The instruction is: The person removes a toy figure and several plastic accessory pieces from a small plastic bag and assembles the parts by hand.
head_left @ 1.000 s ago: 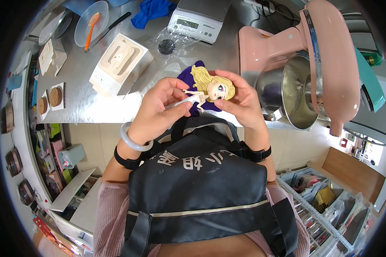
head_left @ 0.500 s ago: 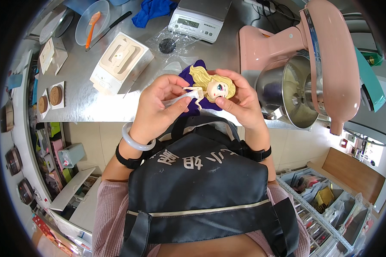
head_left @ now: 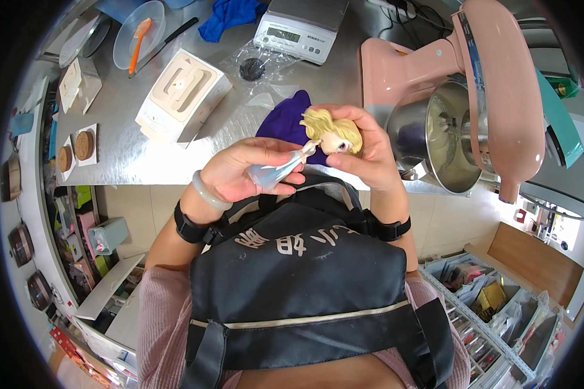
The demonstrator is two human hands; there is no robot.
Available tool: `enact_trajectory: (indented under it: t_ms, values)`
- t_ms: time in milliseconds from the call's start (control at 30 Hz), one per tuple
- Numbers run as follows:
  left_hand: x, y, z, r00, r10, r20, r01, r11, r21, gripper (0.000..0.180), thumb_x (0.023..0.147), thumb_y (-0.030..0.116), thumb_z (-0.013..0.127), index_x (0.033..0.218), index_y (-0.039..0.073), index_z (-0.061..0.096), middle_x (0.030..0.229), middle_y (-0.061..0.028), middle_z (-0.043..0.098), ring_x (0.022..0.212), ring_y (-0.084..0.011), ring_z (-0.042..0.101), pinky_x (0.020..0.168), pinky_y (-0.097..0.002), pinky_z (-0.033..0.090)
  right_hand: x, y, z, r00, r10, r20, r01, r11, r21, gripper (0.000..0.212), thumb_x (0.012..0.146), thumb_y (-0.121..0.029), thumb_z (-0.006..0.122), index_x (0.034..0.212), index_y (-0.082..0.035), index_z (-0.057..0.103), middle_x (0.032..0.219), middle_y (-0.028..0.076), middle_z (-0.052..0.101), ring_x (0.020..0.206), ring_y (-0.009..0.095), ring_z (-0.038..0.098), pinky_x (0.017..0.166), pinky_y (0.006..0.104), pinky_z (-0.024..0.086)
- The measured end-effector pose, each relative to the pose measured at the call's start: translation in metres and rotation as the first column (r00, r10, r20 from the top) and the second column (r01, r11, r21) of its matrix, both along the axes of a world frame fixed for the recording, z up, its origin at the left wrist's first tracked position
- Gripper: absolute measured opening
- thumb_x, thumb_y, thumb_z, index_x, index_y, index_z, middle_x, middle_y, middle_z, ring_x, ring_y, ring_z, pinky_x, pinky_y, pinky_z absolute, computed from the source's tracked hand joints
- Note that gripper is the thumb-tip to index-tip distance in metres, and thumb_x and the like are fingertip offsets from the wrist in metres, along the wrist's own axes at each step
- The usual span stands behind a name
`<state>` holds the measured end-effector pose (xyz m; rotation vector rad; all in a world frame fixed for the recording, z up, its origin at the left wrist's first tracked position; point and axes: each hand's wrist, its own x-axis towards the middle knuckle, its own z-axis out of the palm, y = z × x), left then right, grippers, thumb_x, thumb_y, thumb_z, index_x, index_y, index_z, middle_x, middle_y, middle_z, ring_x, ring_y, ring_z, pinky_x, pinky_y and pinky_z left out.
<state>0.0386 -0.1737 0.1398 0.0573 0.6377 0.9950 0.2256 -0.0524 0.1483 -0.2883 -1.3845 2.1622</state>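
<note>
Two hands hold a doll (head_left: 309,150) over a purple cloth (head_left: 282,123) at the table's (head_left: 136,170) edge. The left hand (head_left: 240,170) pinches its pale blue skirt (head_left: 269,175) between thumb and fingers; the right hand (head_left: 370,149) cups its blond head (head_left: 333,135). Since a moment ago, the doll has turned, so more skirt shows and less face.

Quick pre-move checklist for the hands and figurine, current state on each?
1. Left hand gripping figurine by its pale blue dress: ok.
2. Right hand holding its blonde head: ok.
3. Figurine's face fully visible: not ok, turned partly away.
4. Neck joint sound: cannot tell, too small.
5. Cream box apart from left hand: ok.
6. Stand mixer switched off: cannot tell.
</note>
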Motion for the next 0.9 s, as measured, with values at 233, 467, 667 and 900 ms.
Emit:
enact_trajectory:
  t_ms: [233, 467, 667, 900]
  values:
    - [0.005, 0.005, -0.033, 0.935, 0.02, 0.354, 0.022, 0.993, -0.114, 0.029, 0.087, 0.015, 0.055, 0.111, 0.001, 0.052, 0.092, -0.0106, 0.061, 0.082, -0.023, 0.063, 0.072, -0.0391, 0.055, 0.0, 0.005, -0.007, 0.959, -0.028, 0.282, -0.033, 0.977, 0.208, 0.043, 0.067, 0.008, 0.071, 0.106, 0.001, 0.053, 0.105, 0.008, 0.059, 0.091, 0.011, 0.057, 0.08, 0.0254, 0.047]
    - [0.005, -0.003, -0.026, 0.953, 0.035, 0.301, -0.039, 0.999, 0.009, 0.053, 0.081, 0.025, 0.061, 0.123, 0.003, 0.038, 0.106, -0.0131, 0.051, 0.1, -0.0246, 0.053, 0.083, -0.0441, 0.05, 0.003, 0.007, -0.014, 0.929, -0.044, 0.368, -0.022, 0.985, 0.174, 0.039, 0.07, 0.008, 0.069, 0.105, 0.002, 0.054, 0.097, 0.008, 0.062, 0.085, 0.01, 0.058, 0.073, 0.0229, 0.048]
    - [0.003, -0.005, -0.013, 0.997, 0.056, -0.058, -0.044, 0.982, 0.182, 0.048, 0.075, 0.009, 0.065, 0.117, 0.002, 0.043, 0.102, -0.0096, 0.053, 0.095, -0.0181, 0.055, 0.08, -0.0358, 0.051, 0.0, 0.005, -0.019, 0.924, -0.042, 0.381, 0.025, 0.998, 0.051, 0.034, 0.073, 0.008, 0.066, 0.105, 0.002, 0.054, 0.094, 0.008, 0.063, 0.081, 0.009, 0.059, 0.07, 0.0213, 0.048]
    - [0.002, -0.005, -0.025, 0.998, 0.064, 0.012, -0.064, 0.998, 0.018, 0.03, 0.083, 0.012, 0.055, 0.11, 0.001, 0.049, 0.101, -0.0116, 0.054, 0.087, -0.0194, 0.055, 0.071, -0.0307, 0.053, -0.002, 0.004, -0.017, 0.91, -0.049, 0.412, 0.064, 0.998, -0.024, 0.034, 0.077, 0.0, 0.065, 0.109, 0.001, 0.052, 0.093, 0.009, 0.062, 0.078, 0.011, 0.059, 0.066, 0.0212, 0.048]
